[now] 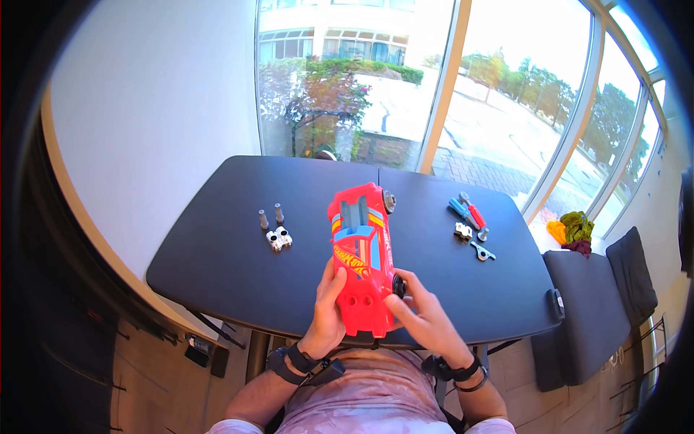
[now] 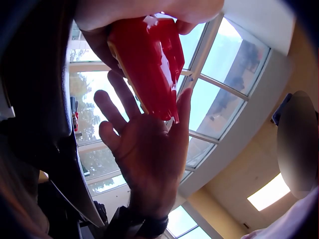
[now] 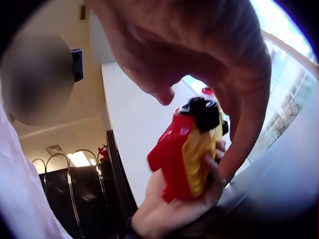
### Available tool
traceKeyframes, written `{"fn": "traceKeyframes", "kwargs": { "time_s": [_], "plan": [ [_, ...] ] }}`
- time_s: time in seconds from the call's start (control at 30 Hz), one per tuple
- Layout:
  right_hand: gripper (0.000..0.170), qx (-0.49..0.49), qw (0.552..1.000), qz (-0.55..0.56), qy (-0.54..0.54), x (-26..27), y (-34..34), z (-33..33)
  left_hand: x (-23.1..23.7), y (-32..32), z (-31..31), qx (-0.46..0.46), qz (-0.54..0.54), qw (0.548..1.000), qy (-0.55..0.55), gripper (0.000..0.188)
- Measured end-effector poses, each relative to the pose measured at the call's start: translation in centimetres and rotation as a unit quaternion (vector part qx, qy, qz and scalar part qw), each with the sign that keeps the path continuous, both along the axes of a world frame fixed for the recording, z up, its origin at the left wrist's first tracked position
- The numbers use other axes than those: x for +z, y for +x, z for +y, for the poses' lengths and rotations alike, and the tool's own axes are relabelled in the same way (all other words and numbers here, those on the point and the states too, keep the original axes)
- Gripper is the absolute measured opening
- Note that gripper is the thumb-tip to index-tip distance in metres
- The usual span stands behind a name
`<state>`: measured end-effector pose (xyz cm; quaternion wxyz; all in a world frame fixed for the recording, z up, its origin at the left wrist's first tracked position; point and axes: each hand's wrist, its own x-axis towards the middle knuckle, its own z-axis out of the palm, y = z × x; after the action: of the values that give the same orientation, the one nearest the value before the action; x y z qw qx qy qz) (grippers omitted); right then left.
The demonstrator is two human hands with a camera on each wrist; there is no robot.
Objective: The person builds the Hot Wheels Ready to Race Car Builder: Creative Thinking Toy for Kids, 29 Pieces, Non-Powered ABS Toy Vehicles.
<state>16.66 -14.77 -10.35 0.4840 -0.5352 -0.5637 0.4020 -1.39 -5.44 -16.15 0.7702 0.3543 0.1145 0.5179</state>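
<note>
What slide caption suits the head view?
Left hand holds a red toy car at a table, right hand beside one wheel.

Gotta say, the toy car (image 1: 359,269) is seriously glossy red plastic, super smooth, light streaking right off it, and its yellow underside (image 3: 195,162) looks like plastic too. The little engine piece (image 1: 279,239) has a shiny, chrome-ish look, can't tell if it's real metal. Tabletop's (image 1: 217,199) smooth black, pretty matt. Shirt's (image 1: 369,383) soft-looking cloth, window's (image 1: 405,94) clear glass.
</note>
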Motion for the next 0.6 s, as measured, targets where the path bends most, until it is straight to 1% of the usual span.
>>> {"fn": "traceKeyframes", "kwargs": {
  "time_s": [0.07, 0.1, 0.17, 0.23, 0.3, 0.33, 0.37, 0.4, 0.43, 0.47, 0.53, 0.57, 0.6],
  "plan": [
    [0.069, -0.019, 0.998, 0.013, 0.066, -2.4, -0.8, 0.2, 0.1, 0.1, 0.1, 0.002, 0.02, 1.0, 0.016, 0.062],
    [0.068, -0.029, 0.997, 0.038, 0.061, -2.8, -1.0, 0.2, 0.0, 0.2, 0.2, -0.003, 0.03, 0.999, 0.024, 0.064],
    [0.063, -0.034, 0.99, 0.122, 0.069, -3.2, -1.2, 0.3, -0.3, 0.4, 0.3, -0.009, 0.049, 0.998, 0.042, 0.067],
    [0.06, -0.035, 0.977, 0.201, 0.06, -3.5, -1.0, 0.2, -0.7, 0.4, 1.1, 0.028, 0.107, 0.988, 0.107, 0.067],
    [0.057, -0.033, 0.96, 0.277, 0.031, -4.1, -0.2, -0.1, -0.5, -0.9, 1.8, 0.088, 0.218, 0.953, 0.192, 0.065],
    [0.057, -0.028, 0.951, 0.307, 0.026, -4.3, -0.1, -0.1, 1.0, -2.4, 2.1, 0.127, 0.296, 0.915, 0.243, 0.063],
    [0.057, -0.025, 0.941, 0.336, 0.02, -4.3, 0.0, -0.1, 2.6, -3.5, 2.3, 0.162, 0.371, 0.866, 0.292, 0.061],
    [0.056, -0.023, 0.93, 0.366, 0.014, -4.5, 0.1, -0.2, 3.9, -4.2, 2.5, 0.218, 0.38, 0.84, 0.319, 0.053],
    [0.056, -0.021, 0.926, 0.377, 0.012, -5.0, 0.2, 0.0, 5.7, -5.3, 2.6, 0.264, 0.44, 0.779, 0.361, 0.048],
    [0.055, -0.02, 0.919, 0.393, 0.008, -4.9, 0.3, 0.0, 7.3, -6.3, 3.2, 0.308, 0.493, 0.709, 0.4, 0.043],
    [0.054, -0.017, 0.905, 0.424, -0.002, -4.7, 0.3, 0.0, 8.2, -8.3, 5.3, 0.365, 0.54, 0.633, 0.418, 0.031],
    [0.053, -0.012, 0.9, 0.435, -0.001, -4.6, 0.4, 0.0, 8.3, -9.0, 6.5, 0.373, 0.553, 0.627, 0.402, 0.026],
    [0.053, -0.012, 0.898, 0.44, -0.002, -4.6, 0.4, 0.0, 8.1, -9.8, 8.1, 0.354, 0.59, 0.608, 0.397, 0.025]
  ]
}}
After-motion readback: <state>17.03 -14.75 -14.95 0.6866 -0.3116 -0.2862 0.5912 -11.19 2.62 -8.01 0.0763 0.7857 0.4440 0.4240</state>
